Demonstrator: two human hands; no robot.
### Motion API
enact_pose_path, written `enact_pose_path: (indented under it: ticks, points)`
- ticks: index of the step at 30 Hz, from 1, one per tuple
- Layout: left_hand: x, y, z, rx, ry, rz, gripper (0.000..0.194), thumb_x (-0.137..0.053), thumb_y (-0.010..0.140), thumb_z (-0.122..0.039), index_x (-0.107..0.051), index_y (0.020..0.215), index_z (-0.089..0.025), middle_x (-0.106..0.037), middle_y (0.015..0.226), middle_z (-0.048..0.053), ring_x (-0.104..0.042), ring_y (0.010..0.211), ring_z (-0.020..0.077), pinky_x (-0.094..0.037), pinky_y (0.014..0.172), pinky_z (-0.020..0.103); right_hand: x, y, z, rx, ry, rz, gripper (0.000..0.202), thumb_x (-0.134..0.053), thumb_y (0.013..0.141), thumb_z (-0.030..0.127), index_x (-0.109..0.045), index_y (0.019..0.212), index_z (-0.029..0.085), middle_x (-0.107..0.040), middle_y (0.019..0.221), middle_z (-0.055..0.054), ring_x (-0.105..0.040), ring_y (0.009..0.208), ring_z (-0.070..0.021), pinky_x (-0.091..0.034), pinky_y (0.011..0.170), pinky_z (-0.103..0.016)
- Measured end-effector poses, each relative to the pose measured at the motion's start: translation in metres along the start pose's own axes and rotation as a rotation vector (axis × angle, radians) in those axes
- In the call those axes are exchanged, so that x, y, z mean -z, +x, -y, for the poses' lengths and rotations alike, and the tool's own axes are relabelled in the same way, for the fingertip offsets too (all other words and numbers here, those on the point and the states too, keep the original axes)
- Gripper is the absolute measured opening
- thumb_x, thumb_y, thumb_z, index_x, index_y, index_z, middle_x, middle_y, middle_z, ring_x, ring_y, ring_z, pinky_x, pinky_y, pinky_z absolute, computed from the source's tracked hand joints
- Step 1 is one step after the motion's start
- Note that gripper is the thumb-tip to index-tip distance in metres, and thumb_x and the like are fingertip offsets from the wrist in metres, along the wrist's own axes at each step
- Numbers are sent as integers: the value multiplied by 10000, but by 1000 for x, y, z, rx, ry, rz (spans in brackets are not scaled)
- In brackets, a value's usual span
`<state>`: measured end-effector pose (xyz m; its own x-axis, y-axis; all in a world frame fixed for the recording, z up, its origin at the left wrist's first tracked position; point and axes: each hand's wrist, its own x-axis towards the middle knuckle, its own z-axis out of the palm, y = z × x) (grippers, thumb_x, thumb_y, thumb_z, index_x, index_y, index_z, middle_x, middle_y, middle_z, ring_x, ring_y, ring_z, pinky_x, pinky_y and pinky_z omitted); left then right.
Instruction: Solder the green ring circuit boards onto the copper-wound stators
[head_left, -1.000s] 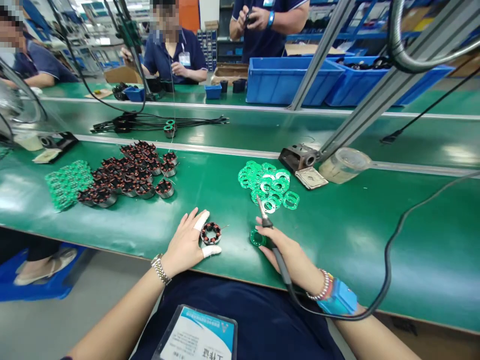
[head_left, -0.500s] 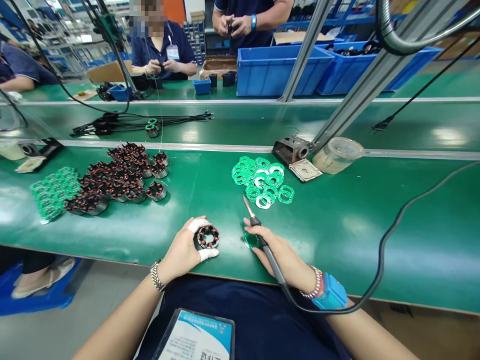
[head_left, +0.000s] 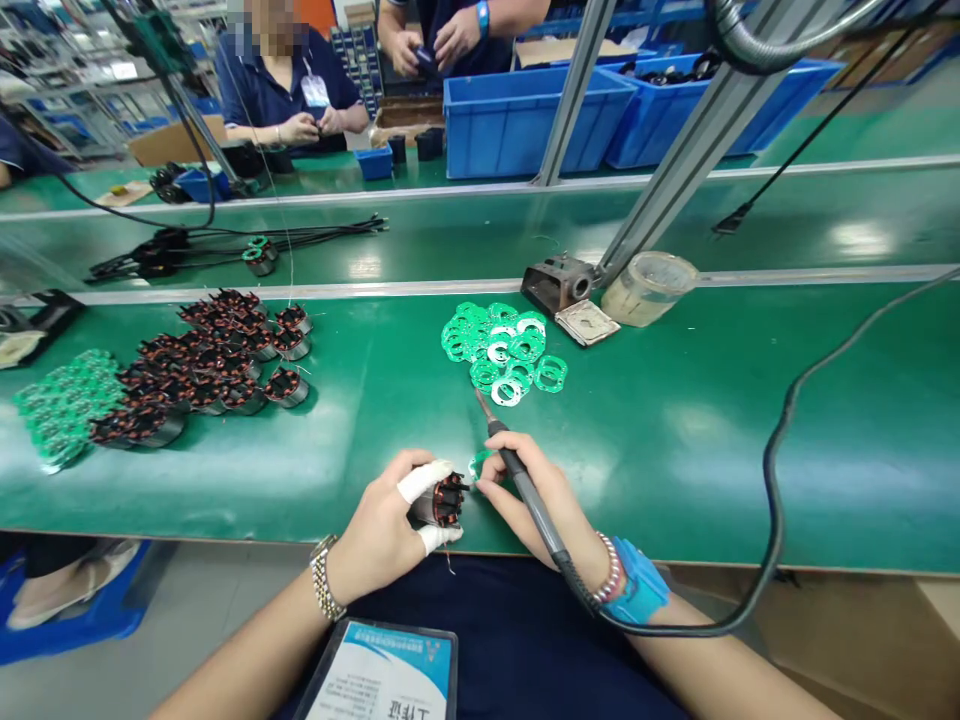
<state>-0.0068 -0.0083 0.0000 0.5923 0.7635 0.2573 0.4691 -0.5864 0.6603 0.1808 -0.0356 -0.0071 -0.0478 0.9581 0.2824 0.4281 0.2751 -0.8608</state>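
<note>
My left hand (head_left: 386,520), with white covers on its thumb and a finger, is closed round a motor stator (head_left: 442,500) with copper windings, tilted so its wound end faces right. Close to that end, my right hand (head_left: 536,490) pinches a small green circuit ring (head_left: 478,464), partly hidden by the fingers. The same hand also holds a soldering iron (head_left: 525,485), its tip pointing up and left. Beyond it lies a pile of green and white rings (head_left: 502,350). Many more stators (head_left: 217,355) stand in a cluster at the left.
Green boards (head_left: 67,405) lie at the far left. A metal holder (head_left: 559,283), a sponge (head_left: 587,322) and a clear tub (head_left: 649,288) stand behind on the right. The iron's cable (head_left: 772,480) loops across the right side. Two people work across the bench.
The stator has turned from facing up to facing right and has come nearer the ring. My right hand has tilted the ring up on edge. The whole view has shifted slightly.
</note>
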Motion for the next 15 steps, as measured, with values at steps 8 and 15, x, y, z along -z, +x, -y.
enact_pose_path:
  ticks: [8, 15]
  points:
    - [-9, 3, -7, 17, 118, 75, 485, -618, 697, -143, -460, 1153, -194, -543, 1014, 85, -573, 902, 213, -504, 791, 353, -9, -12, -9, 208, -272, -4, 229, -417, 840, 109, -456, 1048, 197, -568, 773, -42, -555, 677, -164, -485, 616, -284]
    - [-2, 1, 4, 177, -4, 13, 456, -702, 648, -255, -468, 1035, -199, -587, 1008, 65, -595, 877, 200, -502, 782, 352, 31, -13, -12, 234, -229, -64, 131, -513, 825, 136, -556, 927, 205, -630, 754, -26, -600, 649, -136, -502, 625, -251]
